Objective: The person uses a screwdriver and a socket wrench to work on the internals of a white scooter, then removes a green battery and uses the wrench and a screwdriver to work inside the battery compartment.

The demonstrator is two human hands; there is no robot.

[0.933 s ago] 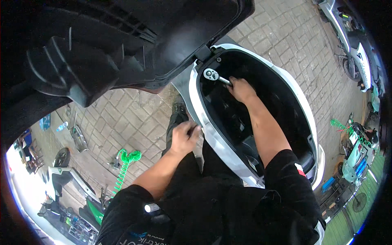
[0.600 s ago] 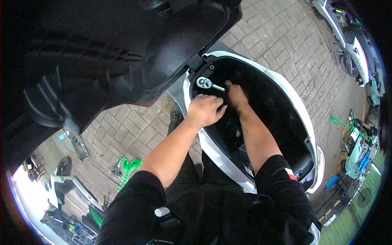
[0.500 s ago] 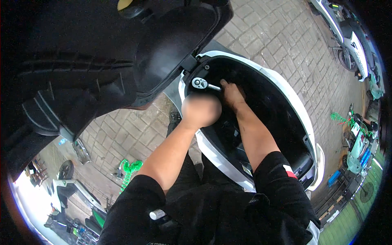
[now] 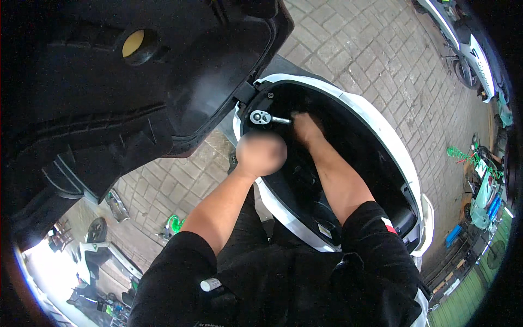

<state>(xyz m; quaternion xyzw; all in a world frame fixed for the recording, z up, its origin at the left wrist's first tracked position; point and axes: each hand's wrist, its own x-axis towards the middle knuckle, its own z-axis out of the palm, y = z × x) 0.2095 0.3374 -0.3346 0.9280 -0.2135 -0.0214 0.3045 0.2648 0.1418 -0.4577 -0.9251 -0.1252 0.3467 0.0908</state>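
Note:
The underseat compartment (image 4: 359,147) of a white scooter lies below me, a deep black tub. Near its far left end is a chrome ratchet wrench (image 4: 260,117), head to the left and handle pointing right. My right hand (image 4: 308,131) is closed at the handle's end, its fingers dark and partly smeared. My left hand (image 4: 261,152) is over the tub's left rim, just nearer to me than the ratchet head. It is blurred out, so its fingers and anything in them cannot be made out. A bolt (image 4: 270,95) shows beyond the ratchet.
The raised black seat (image 4: 212,98), underside showing, fills the upper left. A white body panel (image 4: 376,120) rims the tub. Brick paving (image 4: 338,43) surrounds the scooter. Other scooters (image 4: 474,62) stand at the right and lower left. A green coiled hose (image 4: 175,223) hangs at left.
The ratchet, both hands and the tub's far end appear slightly lower and further left as the view shifts. More of the seat's underside shows. My right hand stays at the handle.

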